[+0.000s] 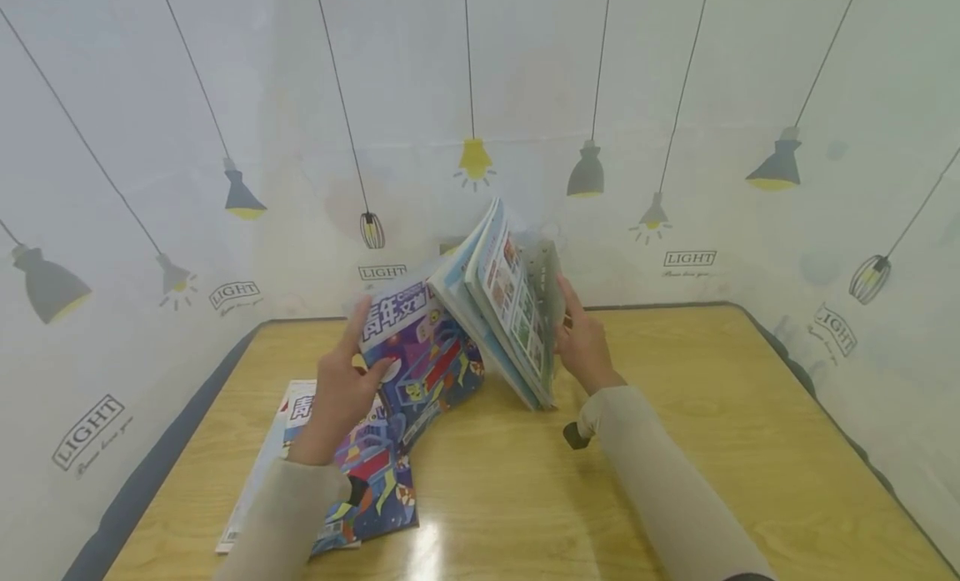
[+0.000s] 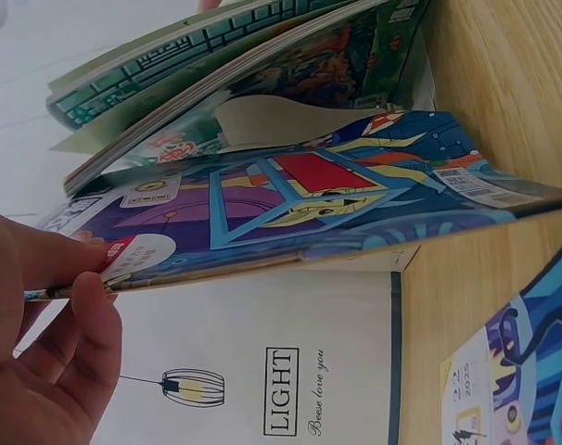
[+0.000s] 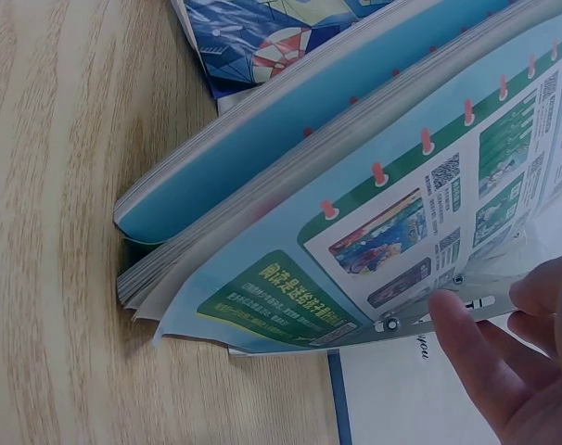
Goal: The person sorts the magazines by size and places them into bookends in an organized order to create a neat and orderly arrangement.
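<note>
My left hand (image 1: 347,389) pinches the left edge of a purple-and-blue magazine (image 1: 423,356), held upright and tilted; the left wrist view shows thumb and fingers on its edge. To its right, several light-blue magazines (image 1: 513,306) stand leaning, spread in a fan, with their lower edges at the tabletop. My right hand (image 1: 585,343) grips the edge of a grey bookend (image 1: 551,285) beside them. The right wrist view shows holes and slots in this bookend (image 3: 415,323), mostly hidden behind the magazines. Another purple magazine (image 1: 375,481) lies flat beneath my left forearm.
A paler magazine (image 1: 258,464) lies partly under the flat purple one. The wooden table (image 1: 675,381) meets a white wall cover (image 1: 525,81) printed with hanging lamps. A dark band (image 1: 172,448) runs along the table's left edge.
</note>
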Available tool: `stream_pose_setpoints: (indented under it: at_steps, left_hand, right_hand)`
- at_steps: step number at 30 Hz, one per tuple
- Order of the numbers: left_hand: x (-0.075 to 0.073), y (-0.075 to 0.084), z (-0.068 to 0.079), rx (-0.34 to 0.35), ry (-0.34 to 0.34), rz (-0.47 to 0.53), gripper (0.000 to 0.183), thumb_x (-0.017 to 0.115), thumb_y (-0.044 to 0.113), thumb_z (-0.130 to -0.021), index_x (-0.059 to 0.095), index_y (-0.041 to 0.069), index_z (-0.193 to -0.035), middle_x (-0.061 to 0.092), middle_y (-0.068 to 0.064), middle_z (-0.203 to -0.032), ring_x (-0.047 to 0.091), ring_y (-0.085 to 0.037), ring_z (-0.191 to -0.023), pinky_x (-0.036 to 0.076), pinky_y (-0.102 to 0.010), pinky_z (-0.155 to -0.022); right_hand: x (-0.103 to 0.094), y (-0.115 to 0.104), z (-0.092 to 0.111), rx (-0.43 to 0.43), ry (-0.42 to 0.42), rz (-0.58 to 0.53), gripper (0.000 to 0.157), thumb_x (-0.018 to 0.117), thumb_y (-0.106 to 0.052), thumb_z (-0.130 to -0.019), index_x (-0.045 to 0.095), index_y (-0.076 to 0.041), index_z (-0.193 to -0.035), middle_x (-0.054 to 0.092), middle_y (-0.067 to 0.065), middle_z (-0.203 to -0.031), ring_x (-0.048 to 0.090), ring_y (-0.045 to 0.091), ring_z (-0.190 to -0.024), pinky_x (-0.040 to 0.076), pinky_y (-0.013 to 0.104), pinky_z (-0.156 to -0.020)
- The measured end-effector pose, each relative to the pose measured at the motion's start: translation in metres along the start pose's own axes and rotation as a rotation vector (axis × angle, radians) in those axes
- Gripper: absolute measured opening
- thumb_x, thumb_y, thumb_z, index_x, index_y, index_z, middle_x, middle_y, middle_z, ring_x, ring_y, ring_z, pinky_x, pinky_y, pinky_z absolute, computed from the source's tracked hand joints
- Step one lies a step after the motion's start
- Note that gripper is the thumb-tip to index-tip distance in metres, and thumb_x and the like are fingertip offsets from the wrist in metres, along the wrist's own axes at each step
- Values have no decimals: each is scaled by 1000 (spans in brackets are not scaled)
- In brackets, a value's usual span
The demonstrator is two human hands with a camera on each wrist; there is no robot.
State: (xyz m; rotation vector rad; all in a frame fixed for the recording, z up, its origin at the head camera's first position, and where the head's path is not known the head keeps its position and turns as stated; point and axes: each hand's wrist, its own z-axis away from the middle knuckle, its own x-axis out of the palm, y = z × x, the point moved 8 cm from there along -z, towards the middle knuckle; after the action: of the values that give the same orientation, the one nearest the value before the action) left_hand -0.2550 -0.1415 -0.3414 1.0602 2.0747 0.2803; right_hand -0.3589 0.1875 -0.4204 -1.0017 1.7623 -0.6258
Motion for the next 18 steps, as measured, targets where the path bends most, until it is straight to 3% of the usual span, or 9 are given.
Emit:
stream_pose_setpoints:
  at_steps: [8, 18]
  left_hand:
    - [8, -4, -1, -32, 14, -6, 98, 75, -5, -81, 23, 30, -156, 63, -18, -123, 65, -22, -84, 52, -23, -50]
    - [18, -3, -4, 15, 61, -18, 94, 76, -4, -80, 28, 26, -155, 65, -19, -119, 66, -24, -82, 51, -23, -47]
  right_hand:
    - [0, 0, 1, 3, -1, 0, 87, 50, 9, -92, 15, -39, -156, 47, 25, -141, 56, 42, -116, 60, 35, -64]
    - [0, 0, 1, 9, -4, -3, 89, 51, 8, -93, 13, -42, -155, 47, 24, -141, 56, 41, -116, 59, 33, -64]
